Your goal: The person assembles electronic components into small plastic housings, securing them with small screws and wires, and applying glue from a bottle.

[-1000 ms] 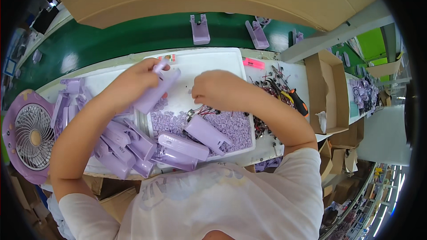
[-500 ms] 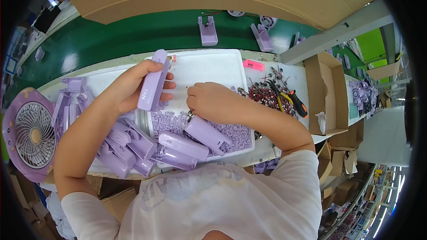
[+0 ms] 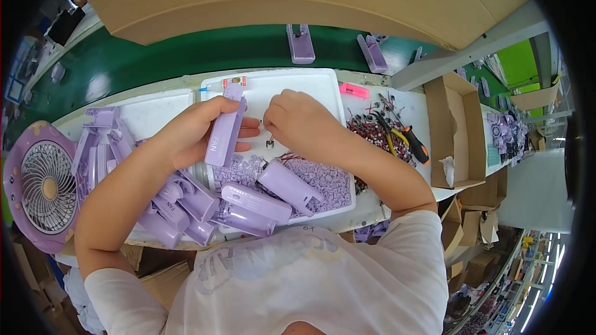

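My left hand (image 3: 197, 129) is closed round a long light-purple plastic fan casing (image 3: 225, 127), which it holds tilted above the white tray (image 3: 339, 105). Just to its right, my right hand (image 3: 299, 121) has its fingertips pinched together. A small dark-and-metal part (image 3: 270, 143) hangs beneath those fingertips, apparently held by a thin lead; its exact kind is too small to tell. Many tiny purple plastic pieces (image 3: 329, 187) cover the near half of the tray. On top of them lie a loose casing (image 3: 288, 186) and another casing (image 3: 256, 203) at the near edge.
More purple casings (image 3: 164, 211) are piled on the left beside a round purple fan (image 3: 48, 180). To the right are small wired parts (image 3: 366, 133), pliers (image 3: 392, 133), an orange-black screwdriver (image 3: 417, 146) and a cardboard box (image 3: 456, 133). A green belt (image 3: 205, 56) runs behind, with casings on it.
My left hand has lowered the casing slightly and shifted it right. The right hand has risen away from the tiny pieces, with the small part below its fingers. Casings on the belt moved right.
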`<control>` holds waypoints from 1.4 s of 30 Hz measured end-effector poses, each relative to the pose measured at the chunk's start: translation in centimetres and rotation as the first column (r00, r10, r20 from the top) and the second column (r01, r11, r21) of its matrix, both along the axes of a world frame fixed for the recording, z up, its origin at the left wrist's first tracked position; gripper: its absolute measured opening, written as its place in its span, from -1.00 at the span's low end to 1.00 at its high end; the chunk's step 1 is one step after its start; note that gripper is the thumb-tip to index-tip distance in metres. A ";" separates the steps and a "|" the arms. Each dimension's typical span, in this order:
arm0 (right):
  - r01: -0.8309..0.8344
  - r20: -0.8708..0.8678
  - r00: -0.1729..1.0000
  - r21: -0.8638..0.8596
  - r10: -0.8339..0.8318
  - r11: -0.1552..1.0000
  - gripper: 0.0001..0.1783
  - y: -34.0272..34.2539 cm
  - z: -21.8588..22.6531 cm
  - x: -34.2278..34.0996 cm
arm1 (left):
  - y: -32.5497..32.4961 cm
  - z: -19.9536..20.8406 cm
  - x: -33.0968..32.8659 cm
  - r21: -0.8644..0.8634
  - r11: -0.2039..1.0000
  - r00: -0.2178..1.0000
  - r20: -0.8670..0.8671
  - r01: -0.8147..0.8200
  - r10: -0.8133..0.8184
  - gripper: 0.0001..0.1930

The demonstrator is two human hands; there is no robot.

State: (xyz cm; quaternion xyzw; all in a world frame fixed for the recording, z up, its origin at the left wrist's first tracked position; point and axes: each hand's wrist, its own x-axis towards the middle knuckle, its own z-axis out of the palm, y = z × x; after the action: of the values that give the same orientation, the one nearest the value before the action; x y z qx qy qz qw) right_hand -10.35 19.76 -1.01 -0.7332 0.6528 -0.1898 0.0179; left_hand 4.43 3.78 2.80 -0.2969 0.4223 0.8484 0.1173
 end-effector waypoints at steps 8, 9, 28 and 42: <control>-0.056 0.133 0.991 0.233 0.025 0.971 -0.83 1.1 -0.5 0.2 | -0.1 -0.6 0.1 -0.035 0.999 0.997 0.070 -0.012 0.014 -0.56; -0.067 0.160 0.987 0.244 0.028 0.967 -0.83 1.0 -0.5 0.2 | 0.1 -0.7 0.1 -0.054 0.999 0.996 0.088 -0.005 0.010 -0.54; -0.110 0.142 0.987 0.302 0.070 0.947 -0.82 0.2 -0.1 -0.3 | 0.9 -1.5 -0.3 -0.035 0.999 0.989 0.141 0.040 -0.035 -0.53; 0.094 0.147 0.981 0.187 -0.123 0.978 -0.86 0.2 0.4 0.2 | 0.6 -0.6 -0.2 0.079 0.996 0.999 -0.008 -0.052 0.053 -0.57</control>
State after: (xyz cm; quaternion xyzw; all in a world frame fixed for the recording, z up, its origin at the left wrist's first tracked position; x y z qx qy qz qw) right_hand -10.19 19.95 -0.66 -0.6744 0.7029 -0.1886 0.1249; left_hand 4.21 4.39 2.16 -0.2985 0.3811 0.8688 0.1045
